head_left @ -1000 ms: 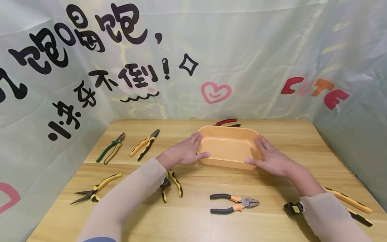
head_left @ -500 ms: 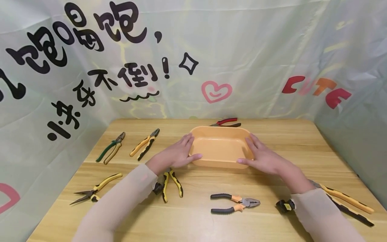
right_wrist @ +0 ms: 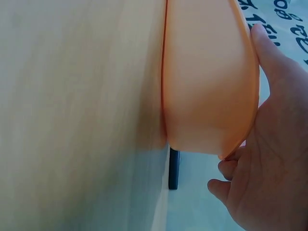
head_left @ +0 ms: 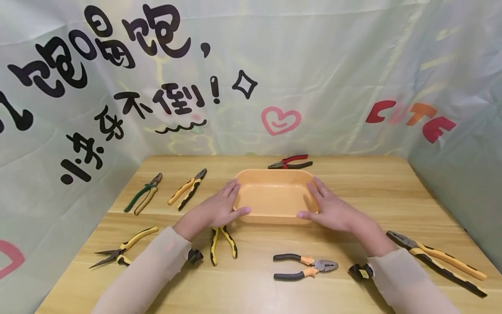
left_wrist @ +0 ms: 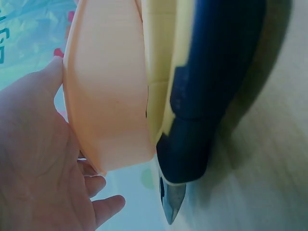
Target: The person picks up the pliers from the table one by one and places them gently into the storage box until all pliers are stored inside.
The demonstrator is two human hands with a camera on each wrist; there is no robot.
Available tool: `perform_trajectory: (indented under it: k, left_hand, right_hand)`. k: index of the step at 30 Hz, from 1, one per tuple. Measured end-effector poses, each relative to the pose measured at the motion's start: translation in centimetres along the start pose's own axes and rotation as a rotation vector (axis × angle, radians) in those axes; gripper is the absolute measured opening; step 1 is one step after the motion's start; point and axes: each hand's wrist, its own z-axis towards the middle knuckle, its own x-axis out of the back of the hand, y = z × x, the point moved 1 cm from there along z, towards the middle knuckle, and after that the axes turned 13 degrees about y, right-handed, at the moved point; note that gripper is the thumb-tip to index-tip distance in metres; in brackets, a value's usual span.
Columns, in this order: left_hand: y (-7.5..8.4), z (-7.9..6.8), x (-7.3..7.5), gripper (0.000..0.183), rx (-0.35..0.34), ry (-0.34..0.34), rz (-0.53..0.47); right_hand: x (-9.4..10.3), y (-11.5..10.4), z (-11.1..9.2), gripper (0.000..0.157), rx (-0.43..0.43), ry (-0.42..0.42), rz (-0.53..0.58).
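Note:
Both hands hold a shallow orange plastic tray (head_left: 274,198) by its two ends, mid-table in the head view. My left hand (head_left: 219,207) has its thumb on the near rim and its fingers along the left end. On the right end, my right hand (head_left: 333,207) lies the same way, thumb at the near corner. Inside, the tray shows only its bare floor. Yellow-and-black pliers (head_left: 223,244) lie just in front of it, their head hidden; the left wrist view shows their handles close up. Red-handled pliers (head_left: 290,162) lie right behind the far rim.
Around the wooden table (head_left: 243,288) lie green-handled pliers (head_left: 144,194), orange-and-black pliers (head_left: 188,189), long-nose pliers (head_left: 117,250) partly under the left sleeve, black-and-orange pliers (head_left: 306,267) in front, and large yellow-and-black pliers (head_left: 439,264) by the right sleeve. A printed cloth (head_left: 333,65) hangs behind.
The tray has slid left with both hands on it. The red-handled pliers behind it and the large pliers at right now show more fully.

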Motion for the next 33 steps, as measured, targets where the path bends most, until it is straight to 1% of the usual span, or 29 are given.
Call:
perform_trajectory:
  k: [3,7,15,18,21,26,30,33]
  left_hand:
    - [-0.4,-0.6,-0.2,0.103,0.004,0.01,0.005]
    - [-0.8,-1.0,-0.4,0.102,-0.015,0.048,-0.008]
    - [-1.5,-1.7,-0.9,0.098,-0.079,0.103,-0.015]
    - [-1.6,-1.6,-1.0,0.096,-0.124,0.124,-0.001]
    - [-1.7,-1.3,-1.0,0.095,-0.16,0.127,0.014]
    - [-2.0,-0.8,-0.8,0.091,-0.194,0.129,0.013]
    - [-2.2,-0.7,-0.7,0.09,-0.201,0.133,0.018]
    - [-2.4,-0.9,-0.9,0.091,-0.187,0.127,0.018]
  right_hand:
    - [-0.4,-0.4,-0.1,0.109,0.021,-0.002,-0.007]
    - [-0.4,-0.8,-0.2,0.108,0.034,0.0,-0.018]
    - [-0.1,-1.1,-0.7,0.105,0.036,-0.035,-0.002]
    - [0.1,-0.9,-0.7,0.104,0.037,-0.032,-0.006]
    - [0.4,-0.6,-0.7,0.103,0.048,-0.029,-0.012]
    - [0.9,-0.1,-0.7,0.102,0.076,-0.026,-0.022]
    - [1.1,0.0,-0.7,0.103,0.095,-0.017,-0.03]
    - [1.1,-0.1,-0.7,0.104,0.108,-0.012,-0.036]
